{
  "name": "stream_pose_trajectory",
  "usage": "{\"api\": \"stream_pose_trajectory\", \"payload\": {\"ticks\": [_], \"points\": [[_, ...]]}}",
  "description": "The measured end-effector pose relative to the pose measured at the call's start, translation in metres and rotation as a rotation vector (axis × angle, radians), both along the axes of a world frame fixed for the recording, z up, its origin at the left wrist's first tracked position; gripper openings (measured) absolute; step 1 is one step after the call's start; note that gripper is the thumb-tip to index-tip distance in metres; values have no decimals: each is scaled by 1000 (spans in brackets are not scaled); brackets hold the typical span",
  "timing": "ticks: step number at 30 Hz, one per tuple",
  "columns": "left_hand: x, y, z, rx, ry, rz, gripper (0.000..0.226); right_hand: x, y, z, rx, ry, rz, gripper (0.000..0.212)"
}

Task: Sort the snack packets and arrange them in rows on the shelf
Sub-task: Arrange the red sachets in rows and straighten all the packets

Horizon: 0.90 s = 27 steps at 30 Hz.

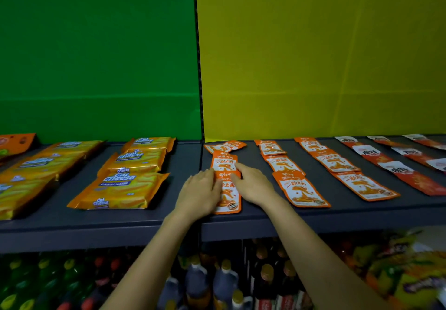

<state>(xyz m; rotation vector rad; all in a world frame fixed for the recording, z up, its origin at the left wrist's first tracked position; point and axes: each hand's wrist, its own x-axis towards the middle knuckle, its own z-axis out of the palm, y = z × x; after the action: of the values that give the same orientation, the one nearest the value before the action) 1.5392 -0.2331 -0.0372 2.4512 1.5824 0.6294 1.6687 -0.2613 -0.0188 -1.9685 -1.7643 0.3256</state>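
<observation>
Left hand (200, 195) and right hand (253, 185) flat, fingers straight, pressing the orange snack packet (228, 200) lying between them on the shelf (183, 165). More orange packets (303, 190) right of the right hand.

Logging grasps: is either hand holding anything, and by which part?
Nothing is gripped: the left hand and right hand press flat on the front orange packet, at its left edge and upper end.
</observation>
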Motion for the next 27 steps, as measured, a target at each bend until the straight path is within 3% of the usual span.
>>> {"api": "stream_pose_trajectory", "payload": {"ticks": [11,17,23,27], "points": [[5,22,23,-67,-146,34,42,5,19,1,8,180,-14,43],[30,74,43,-76,-176,64,47,5,41,6,-25,163,-26,60],[35,107,24,-128,-165,147,37,9,47,-3,7,157,-69,56],[34,113,18,-112,-111,183,42,9,51,-7,22,83,-38,51]]}}
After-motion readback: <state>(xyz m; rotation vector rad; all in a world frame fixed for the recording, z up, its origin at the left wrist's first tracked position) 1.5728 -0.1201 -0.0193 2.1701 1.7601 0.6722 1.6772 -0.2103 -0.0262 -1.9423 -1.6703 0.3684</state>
